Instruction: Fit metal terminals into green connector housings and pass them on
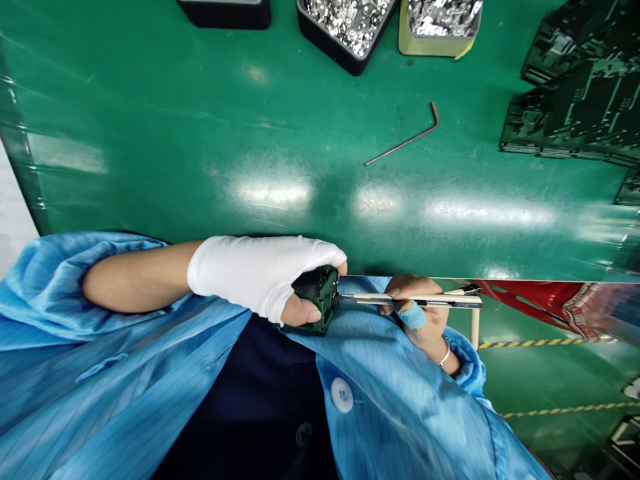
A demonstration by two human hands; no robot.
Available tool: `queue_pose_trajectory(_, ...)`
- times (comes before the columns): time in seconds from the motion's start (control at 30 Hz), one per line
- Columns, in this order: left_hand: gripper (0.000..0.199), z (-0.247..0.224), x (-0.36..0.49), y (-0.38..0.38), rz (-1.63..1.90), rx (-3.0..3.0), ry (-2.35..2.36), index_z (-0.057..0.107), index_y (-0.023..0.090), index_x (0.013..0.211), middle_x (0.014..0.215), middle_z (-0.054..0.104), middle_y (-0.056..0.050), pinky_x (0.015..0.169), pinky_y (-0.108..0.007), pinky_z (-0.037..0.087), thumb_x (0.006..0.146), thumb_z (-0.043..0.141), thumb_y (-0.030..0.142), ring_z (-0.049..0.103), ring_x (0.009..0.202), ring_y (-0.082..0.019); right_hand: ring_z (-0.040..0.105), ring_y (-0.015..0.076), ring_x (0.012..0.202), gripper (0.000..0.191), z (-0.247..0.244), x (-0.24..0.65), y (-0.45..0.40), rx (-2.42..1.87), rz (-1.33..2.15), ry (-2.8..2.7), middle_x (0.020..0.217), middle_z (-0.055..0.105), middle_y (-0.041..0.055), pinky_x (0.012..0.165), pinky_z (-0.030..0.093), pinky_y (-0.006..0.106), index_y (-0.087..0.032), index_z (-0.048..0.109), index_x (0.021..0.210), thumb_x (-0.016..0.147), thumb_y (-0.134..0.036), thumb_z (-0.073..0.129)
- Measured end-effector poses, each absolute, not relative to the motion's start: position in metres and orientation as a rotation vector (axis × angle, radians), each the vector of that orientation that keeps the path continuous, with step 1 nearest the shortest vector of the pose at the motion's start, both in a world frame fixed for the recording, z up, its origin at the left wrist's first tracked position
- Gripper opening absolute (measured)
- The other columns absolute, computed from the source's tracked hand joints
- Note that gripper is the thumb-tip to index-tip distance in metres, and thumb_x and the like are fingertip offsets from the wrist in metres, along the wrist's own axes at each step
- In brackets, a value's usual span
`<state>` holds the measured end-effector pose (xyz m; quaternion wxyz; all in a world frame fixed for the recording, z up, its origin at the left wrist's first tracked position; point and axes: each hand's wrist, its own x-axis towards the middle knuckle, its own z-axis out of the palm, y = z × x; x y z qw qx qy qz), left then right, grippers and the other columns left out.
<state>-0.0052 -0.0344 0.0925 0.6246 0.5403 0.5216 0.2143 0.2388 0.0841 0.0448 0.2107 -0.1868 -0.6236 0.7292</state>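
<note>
The table [150, 153] bears bins [325, 41], parts [575, 120], a hex key [407, 141].

Left grip [265, 273] is hiding much of the dark green block [327, 300], and I'm not managing to tell if the slim tool [450, 302] is touching it. Top edge is chopping off all three bins [225, 17], the metal bits [350, 23] are looking too tiny to identify, and the right edge is cutting off the stacked boards [575, 117].

- Workshop, factory type.
- Desk [150, 147], broad, green-topped.
- Black bin [327, 43] and yellow bin [435, 47], filled with small metal parts [350, 23].
- Hex key [401, 144], L-shaped, lying loose.
- Dark green components [575, 117], many alike, grouped at the desk's right.
- Floor [530, 380], green, marked with yellow-and-black striped tape [545, 343].
- Work coat [400, 393], blue, fine-striped, white-buttoned.
</note>
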Motion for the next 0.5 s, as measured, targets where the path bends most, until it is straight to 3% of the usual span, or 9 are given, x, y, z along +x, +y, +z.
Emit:
queue_pose_trajectory(0.33,0.045,0.090,-0.005,-0.035,0.527,1.230,1.187,0.053,0.013,0.108,0.083,0.055,0.000,0.059,-0.023,0.038,0.080,0.053,0.048,0.049,0.067,-0.013,0.065,0.0159,0.058,0.021,0.046,0.246,0.088,-0.416,1.916,-1.857,0.070,0.069,0.0012,0.044,0.050,0.025,-0.025,0.069,0.103,0.084,-0.018,0.065)
queue_pose_trajectory(0.5,0.044,0.091,-0.004,-0.035,0.522,1.227,1.191,0.053,0.012,0.108,0.083,0.055,0.000,0.058,-0.023,0.037,0.081,0.052,0.047,0.048,0.066,-0.013,0.067,0.0163,0.061,0.018,0.058,0.236,0.093,-0.302,1.866,-1.921,0.072,0.070,0.0021,0.050,0.053,0.027,-0.023,0.070,0.103,0.086,-0.020,0.065)
